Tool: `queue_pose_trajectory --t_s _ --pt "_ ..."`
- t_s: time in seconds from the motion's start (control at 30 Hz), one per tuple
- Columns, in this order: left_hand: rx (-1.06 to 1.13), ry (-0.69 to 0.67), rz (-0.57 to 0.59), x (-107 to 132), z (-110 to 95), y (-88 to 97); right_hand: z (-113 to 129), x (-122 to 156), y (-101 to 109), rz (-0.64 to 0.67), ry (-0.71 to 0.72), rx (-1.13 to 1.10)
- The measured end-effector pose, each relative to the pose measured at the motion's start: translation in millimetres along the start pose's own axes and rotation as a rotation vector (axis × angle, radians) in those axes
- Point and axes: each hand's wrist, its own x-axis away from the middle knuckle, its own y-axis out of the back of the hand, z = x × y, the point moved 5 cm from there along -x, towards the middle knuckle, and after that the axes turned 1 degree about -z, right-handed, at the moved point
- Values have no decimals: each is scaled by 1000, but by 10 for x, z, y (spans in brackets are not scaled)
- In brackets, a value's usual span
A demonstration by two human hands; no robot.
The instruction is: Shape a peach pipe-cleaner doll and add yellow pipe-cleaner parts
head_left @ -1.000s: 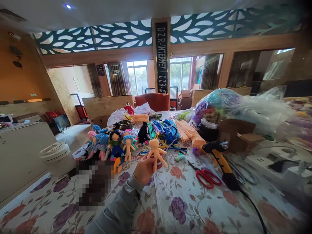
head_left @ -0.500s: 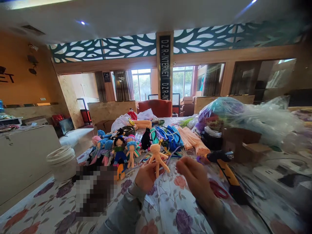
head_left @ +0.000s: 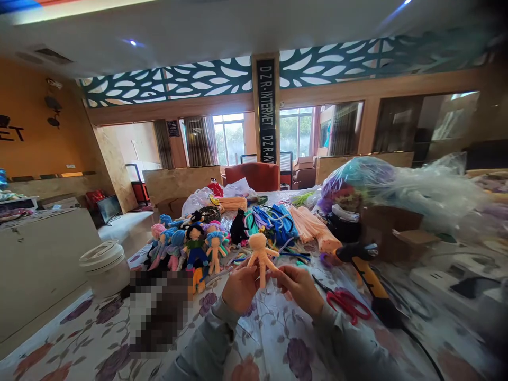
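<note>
A bare, peach-coloured doll (head_left: 259,255) made of fuzzy stems is held upright over the table, its round head at the top and its arms spread. My left hand (head_left: 241,288) is closed on its lower left side. With thumb and fingers, my right hand (head_left: 298,286) pinches the doll's leg on the right. Just beyond lie loose coloured fuzzy stems (head_left: 280,219). Finished dolls (head_left: 195,246) with coloured hair and clothes stand in a group to the left. Red-handled scissors (head_left: 349,306) rest beside my right hand.
A yellow and black glue gun (head_left: 369,278) with a cable lies at the right. A white lidded bucket (head_left: 103,267) stands at the left. Peach stems (head_left: 313,227), plastic bags (head_left: 432,185) and a cardboard box (head_left: 391,227) fill the back right. A flowered cloth (head_left: 273,328) covers the table.
My right hand has moved left from beside the doll and now grips its leg. The doll has turned slightly more upright, and the scissors are more fully in sight.
</note>
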Motion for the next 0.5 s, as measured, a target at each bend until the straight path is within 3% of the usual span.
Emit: queue_pose_trajectory --t_s 0.3,0.5 --pt "-297 -5 -181 22 65 58 30 21 118 -160 93 14" --pt "-450 -10 -179 25 91 46 3 18 126 -209 87 58"
